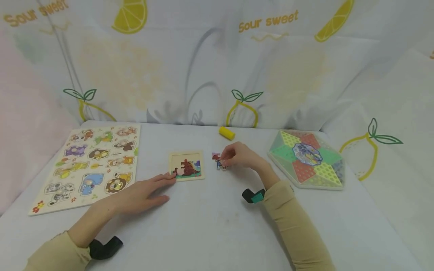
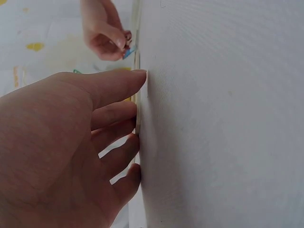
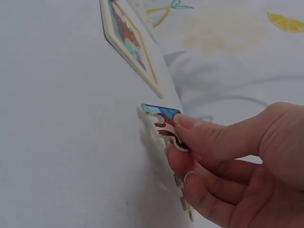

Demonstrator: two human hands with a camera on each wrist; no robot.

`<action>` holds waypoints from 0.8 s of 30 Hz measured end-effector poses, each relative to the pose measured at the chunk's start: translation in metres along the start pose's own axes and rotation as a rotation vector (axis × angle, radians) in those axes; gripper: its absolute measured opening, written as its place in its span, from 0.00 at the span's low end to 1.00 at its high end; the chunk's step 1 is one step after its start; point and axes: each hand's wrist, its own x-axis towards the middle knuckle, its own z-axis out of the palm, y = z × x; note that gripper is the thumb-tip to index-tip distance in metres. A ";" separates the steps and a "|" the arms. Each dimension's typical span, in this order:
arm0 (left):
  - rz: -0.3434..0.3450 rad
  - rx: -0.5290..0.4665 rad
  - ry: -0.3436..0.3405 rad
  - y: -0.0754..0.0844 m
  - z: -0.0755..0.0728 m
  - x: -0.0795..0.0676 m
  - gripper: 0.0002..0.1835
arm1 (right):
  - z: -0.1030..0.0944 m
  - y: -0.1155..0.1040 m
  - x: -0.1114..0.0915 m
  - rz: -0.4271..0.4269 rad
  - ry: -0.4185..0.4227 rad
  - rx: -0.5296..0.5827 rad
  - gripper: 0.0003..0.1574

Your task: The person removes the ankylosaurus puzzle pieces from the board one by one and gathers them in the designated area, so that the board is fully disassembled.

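A small wooden puzzle tray [image 1: 185, 155], its lower part filled with pieces of a brown animal picture, lies flat on the table. My left hand [image 1: 144, 194] rests its extended fingers on the tray's lower left corner, the thumb apart on the cloth. In the left wrist view that hand [image 2: 71, 137] has fingertips along the tray's thin edge. To the tray's right, my right hand [image 1: 242, 156] pinches a jigsaw piece [image 3: 164, 121], blue and brown, between thumb and fingers. More loose pieces [image 1: 216, 156] lie right beneath and beside those fingers, partly hidden.
A large animal peg board [image 1: 144, 128] lies at left. At right sits a clear hexagonal box [image 1: 281, 165] of coloured pieces. A yellow cylinder [image 1: 226, 133] lies at the back, near the lemon-print curtain [image 1: 217, 56].
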 end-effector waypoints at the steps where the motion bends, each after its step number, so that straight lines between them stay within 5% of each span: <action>1: 0.000 0.003 0.000 0.000 0.000 0.000 0.31 | 0.002 0.000 0.001 -0.002 -0.007 0.000 0.06; 24: 0.001 0.011 -0.007 0.003 -0.001 -0.001 0.31 | 0.021 -0.001 0.004 -0.024 0.019 -0.248 0.07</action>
